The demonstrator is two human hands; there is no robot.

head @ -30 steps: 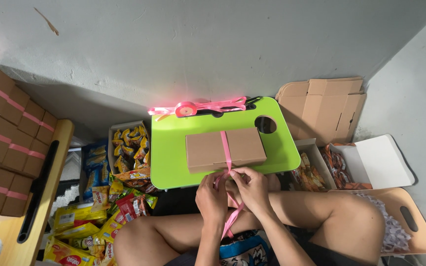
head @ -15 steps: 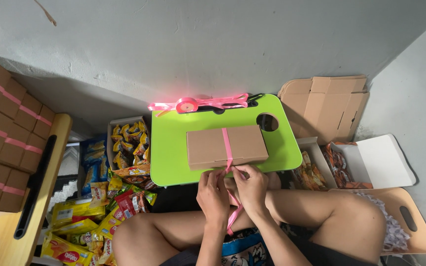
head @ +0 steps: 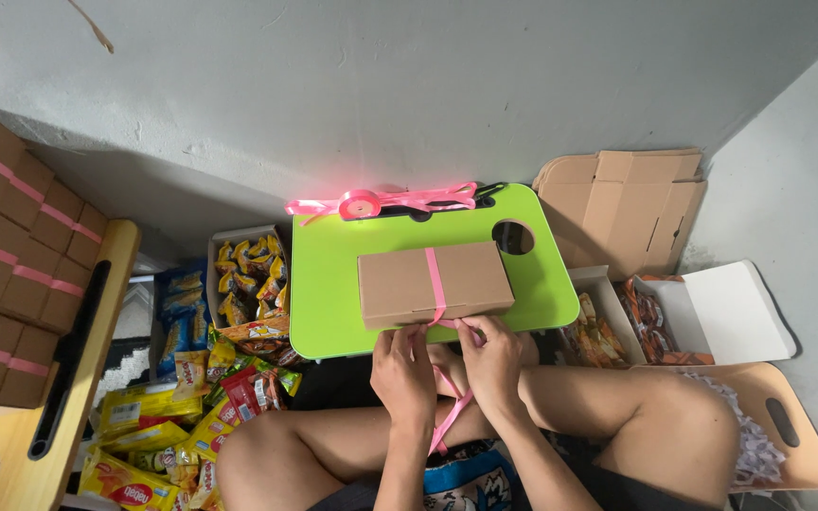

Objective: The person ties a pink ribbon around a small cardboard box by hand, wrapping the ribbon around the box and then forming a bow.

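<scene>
Head view, hands (head: 447,364) tying ribbon (head: 436,284), box (head: 434,283)

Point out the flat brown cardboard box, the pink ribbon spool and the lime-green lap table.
flat brown cardboard box (head: 395,282), head view, lid left of ribbon
pink ribbon spool (head: 363,202), head view, roll
lime-green lap table (head: 326,293), head view, bare left surface

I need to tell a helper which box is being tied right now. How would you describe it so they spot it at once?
Find the bright green lap table. The flat brown cardboard box lies alone on it, both hands at its near edge. Unlike the stacked boxes at left, its pink ribbon is not yet tied.
</scene>
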